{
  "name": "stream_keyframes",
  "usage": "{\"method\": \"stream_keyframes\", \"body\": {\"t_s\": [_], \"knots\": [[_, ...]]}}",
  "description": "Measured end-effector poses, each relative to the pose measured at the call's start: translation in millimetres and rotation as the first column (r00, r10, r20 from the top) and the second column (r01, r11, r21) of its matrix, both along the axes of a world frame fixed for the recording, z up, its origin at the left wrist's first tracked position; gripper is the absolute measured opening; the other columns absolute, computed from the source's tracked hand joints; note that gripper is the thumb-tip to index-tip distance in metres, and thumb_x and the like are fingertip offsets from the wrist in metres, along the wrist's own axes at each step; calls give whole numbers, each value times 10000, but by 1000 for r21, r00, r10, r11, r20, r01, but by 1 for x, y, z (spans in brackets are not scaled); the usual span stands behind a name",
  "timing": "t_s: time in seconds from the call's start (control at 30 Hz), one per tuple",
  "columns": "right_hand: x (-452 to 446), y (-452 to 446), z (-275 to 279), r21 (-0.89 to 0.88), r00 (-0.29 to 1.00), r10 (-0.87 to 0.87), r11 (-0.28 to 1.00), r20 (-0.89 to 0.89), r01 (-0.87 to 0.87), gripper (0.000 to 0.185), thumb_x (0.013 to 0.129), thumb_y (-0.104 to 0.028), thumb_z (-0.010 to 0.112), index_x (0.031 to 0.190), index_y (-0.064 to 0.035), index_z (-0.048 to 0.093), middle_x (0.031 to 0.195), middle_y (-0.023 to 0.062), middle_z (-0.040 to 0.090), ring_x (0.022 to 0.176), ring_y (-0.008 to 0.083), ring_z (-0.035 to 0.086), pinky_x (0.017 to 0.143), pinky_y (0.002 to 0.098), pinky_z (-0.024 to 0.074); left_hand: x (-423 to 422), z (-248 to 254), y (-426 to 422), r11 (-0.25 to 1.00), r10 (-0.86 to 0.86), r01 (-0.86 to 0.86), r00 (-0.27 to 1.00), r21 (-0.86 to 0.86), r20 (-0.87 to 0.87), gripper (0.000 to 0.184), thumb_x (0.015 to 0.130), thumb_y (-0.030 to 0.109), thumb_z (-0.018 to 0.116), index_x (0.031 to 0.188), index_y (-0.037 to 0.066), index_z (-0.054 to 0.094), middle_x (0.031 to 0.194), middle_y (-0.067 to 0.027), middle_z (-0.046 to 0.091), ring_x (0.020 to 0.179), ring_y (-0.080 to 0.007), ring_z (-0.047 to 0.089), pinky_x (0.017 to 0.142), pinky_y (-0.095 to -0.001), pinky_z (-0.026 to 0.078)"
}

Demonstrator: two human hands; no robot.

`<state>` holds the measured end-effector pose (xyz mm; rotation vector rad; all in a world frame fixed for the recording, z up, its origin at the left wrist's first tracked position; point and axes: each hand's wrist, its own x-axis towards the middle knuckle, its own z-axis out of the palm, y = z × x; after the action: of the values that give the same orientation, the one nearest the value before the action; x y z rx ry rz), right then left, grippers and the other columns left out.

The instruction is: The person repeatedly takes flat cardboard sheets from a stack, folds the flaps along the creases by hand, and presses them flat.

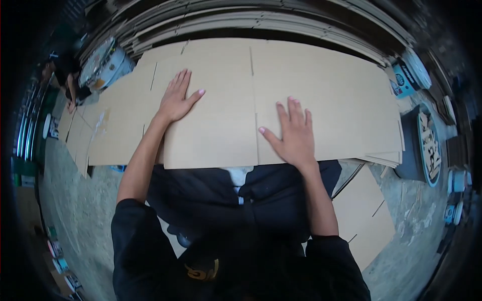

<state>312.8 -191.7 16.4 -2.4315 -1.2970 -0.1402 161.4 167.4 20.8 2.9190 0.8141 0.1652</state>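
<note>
A large flat cardboard sheet with slits along its edges lies in front of me, above my lap. My left hand rests flat on its left part, fingers stretched toward the far edge and thumb out to the right. On the right part, past the middle slit, my right hand lies palm down with the fingers spread. Neither hand grips anything. More cardboard extends to the left, and several sheet corners show beneath the right near corner.
Stacked cardboard lines the far side. A bin of cardboard scraps and a blue-white bucket stand right; another bucket stands left. A person is at the far left. Loose cardboard lies on the floor.
</note>
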Motion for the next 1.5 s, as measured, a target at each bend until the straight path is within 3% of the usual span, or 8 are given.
{"method": "stream_keyframes", "body": {"t_s": [0.57, 0.77, 0.9, 1.1, 1.2, 1.33, 1.43, 1.5], "knots": [[25, -11, 11, -80, 992, 60, 994, -115, -69, 845, 1004, -659, 539, 1579, -46, 457, 1678, 275, 326, 1599, 391, 241, 1290, 567, 150, 1, 6, -8, 999, 53, -53, 999, -11, -2, 1080, 949, 781, 479, 1674, 20, 230, 1758, -161, 196, 1640, -280, 136, 1335, -420, 128], [181, -56, -7, -151, 962, -260, 951, 80, 269, 883, 1000, -695, 512, 1612, -65, 418, 1680, 278, 326, 1569, 432, 293, 1280, 543, 213, 1, 3, -9, 999, 54, -53, 998, -9, 34, 1088, 944, 784, 483, 1674, 19, 227, 1755, -163, 208, 1638, -278, 146, 1334, -423, 130], [184, -51, 1, -155, 919, -394, 907, 10, 391, 945, 968, -751, 496, 1634, -90, 387, 1697, 260, 302, 1558, 403, 335, 1288, 487, 233, 0, 2, -8, 998, 57, -58, 997, 7, 57, 1077, 943, 774, 502, 1673, 26, 239, 1749, -172, 225, 1633, -292, 166, 1332, -432, 134], [182, -50, -1, -158, 918, -393, 904, 55, 397, 985, 946, -793, 479, 1640, -100, 384, 1700, 244, 308, 1572, 367, 322, 1293, 537, 201, 1, 0, -11, 998, 47, -49, 997, 32, 54, 1045, 955, 745, 524, 1672, 37, 250, 1743, -186, 236, 1630, -317, 173, 1329, -447, 140], [177, -50, -6, -164, 894, -351, 900, 279, 405, 917, 992, -743, 463, 1621, -78, 410, 1695, 250, 316, 1577, 387, 307, 1283, 597, 181, 2, 1, -11, 997, 56, -58, 998, 58, 32, 1050, 952, 754, 516, 1675, 42, 245, 1747, -179, 227, 1634, -309, 161, 1330, -447, 135], [118, -32, 12, -193, 964, -252, 945, 89, 265, 720, 1092, -568, 418, 1560, -26, 490, 1668, 254, 368, 1571, 409, 308, 1275, 613, 172, 3, 1, -10, 996, 68, -70, 997, 58, 31, 1109, 919, 809, 502, 1677, 42, 239, 1749, -166, 227, 1634, -287, 166, 1334, -438, 134], [41, -5, 21, 15, 968, 3, 1000, -252, 1, 733, 1077, -585, 442, 1526, -9, 508, 1635, 299, 387, 1555, 445, 320, 1270, 601, 199, 3, 0, -11, 997, 62, -63, 997, 42, 45, 1136, 904, 834, 497, 1675, 39, 244, 1747, -164, 234, 1633, -280, 171, 1334, -435, 136], [-2, 11, 24, 69, 971, 33, 997, -236, -18, 715, 1072, -567, 467, 1513, -7, 519, 1625, 304, 397, 1551, 444, 325, 1275, 589, 192, 1, 0, -9, 998, 57, -59, 997, 39, 49, 1135, 904, 834, 498, 1674, 38, 248, 1747, -165, 236, 1633, -281, 171, 1333, -435, 136]]}}
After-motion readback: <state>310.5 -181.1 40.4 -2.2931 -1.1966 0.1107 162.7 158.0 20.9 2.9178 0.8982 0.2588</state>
